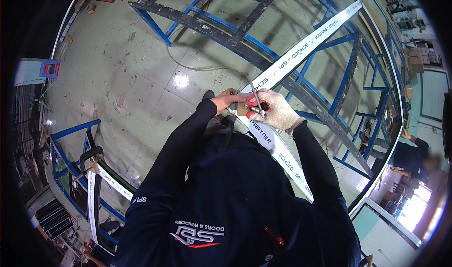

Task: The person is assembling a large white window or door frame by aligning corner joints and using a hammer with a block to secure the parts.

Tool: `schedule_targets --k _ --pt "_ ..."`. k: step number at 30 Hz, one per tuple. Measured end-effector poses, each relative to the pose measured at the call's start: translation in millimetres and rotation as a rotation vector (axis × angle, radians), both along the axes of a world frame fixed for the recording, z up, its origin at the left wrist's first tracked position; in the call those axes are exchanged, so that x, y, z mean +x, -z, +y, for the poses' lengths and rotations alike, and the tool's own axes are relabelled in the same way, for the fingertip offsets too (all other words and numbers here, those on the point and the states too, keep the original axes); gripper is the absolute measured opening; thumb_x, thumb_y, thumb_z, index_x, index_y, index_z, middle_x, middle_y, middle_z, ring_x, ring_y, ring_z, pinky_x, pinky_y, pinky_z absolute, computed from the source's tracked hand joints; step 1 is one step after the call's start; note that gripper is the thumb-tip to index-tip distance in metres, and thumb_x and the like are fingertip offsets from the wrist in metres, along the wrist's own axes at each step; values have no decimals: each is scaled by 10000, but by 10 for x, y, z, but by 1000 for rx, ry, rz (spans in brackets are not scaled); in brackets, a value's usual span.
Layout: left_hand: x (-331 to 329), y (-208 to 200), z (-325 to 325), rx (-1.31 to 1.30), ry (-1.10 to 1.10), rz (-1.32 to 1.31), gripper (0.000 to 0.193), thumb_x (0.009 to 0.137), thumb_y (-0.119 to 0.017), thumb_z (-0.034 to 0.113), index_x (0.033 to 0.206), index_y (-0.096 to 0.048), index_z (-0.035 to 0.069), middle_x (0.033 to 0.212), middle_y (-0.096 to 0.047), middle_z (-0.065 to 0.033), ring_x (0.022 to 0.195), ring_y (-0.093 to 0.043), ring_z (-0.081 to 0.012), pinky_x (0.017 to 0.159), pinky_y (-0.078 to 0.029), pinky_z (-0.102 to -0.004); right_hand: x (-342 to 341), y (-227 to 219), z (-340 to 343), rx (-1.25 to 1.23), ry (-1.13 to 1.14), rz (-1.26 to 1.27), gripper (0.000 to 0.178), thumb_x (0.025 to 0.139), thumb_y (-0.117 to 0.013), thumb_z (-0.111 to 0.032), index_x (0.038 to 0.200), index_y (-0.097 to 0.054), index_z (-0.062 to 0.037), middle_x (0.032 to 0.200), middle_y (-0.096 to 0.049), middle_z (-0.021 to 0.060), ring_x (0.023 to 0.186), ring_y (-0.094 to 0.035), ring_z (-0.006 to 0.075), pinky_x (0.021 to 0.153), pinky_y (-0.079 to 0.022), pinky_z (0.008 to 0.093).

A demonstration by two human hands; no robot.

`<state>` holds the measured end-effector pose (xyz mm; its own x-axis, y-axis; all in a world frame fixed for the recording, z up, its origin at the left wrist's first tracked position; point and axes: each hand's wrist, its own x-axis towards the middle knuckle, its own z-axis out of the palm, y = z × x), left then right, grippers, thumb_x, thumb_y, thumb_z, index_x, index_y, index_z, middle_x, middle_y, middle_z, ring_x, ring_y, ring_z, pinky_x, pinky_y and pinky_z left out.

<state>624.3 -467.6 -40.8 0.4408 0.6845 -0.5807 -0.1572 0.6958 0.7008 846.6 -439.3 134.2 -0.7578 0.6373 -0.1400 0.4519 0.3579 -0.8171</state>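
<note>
Central white profiles: two converged
Metal tool: one
Right hand: gloved, curled, was clamped around the tool
Left hand: bare, reached inward; grip couldn't be told

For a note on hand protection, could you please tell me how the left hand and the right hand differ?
The left hand is bare; the right hand wears a pale and red glove. The left hand reaches rightward; the right hand curls around a metal tool. Both emerge from dark sleeves, close to a white frame.
</note>
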Motion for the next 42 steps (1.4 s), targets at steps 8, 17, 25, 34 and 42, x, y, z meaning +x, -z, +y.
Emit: schedule_targets --k 8,17,25,34,42 --pt "10 80 -6 -20 -14 -19 654 884 -784 321 1289 -496 -105 1199 -626 -172 1150 -629 -209 993 -500 -328 34 91 -28 81 2 123 363 793 -855 -109 1125 -713 -74 1119 -701 138 1007 -691 336 905 -577 422" --pt "-4 102 7 -27 -14 -42 628 889 -771 281 1297 -494 -107 1215 -634 -183 1143 -643 -222 1011 -505 -330 69 76 -68 34 51 99 377 808 -840 -172 1156 -714 -100 1113 -695 135 1042 -690 344 928 -573 442" --pt "22 172 -18 -27 -46 -41 635 894 -772 282 1307 -491 -110 1242 -627 -194 1172 -631 -231 1043 -489 -339 48 130 -57 117 0 28 380 888 -784 -379 1169 -714 -133 1108 -691 131 1078 -674 376 918 -572 465" --pt "42 -401 -183 650 -636 329 600 978 -696 391 1341 -491 -41 1307 -614 -208 1237 -600 -289 1026 -459 -397 73 191 -86 109 84 32 367 881 -799 -327 1121 -673 -79 1084 -680 154 1038 -672 389 899 -560 453" --pt "624 -2212 -578 347 -77 553 790 779 -942 267 1310 -421 1 1206 -558 -174 1090 -618 -200 869 -506 -333 103 264 -179 133 228 91 251 854 -733 -182 1057 -646 -63 1013 -660 188 968 -678 431 819 -556 453"
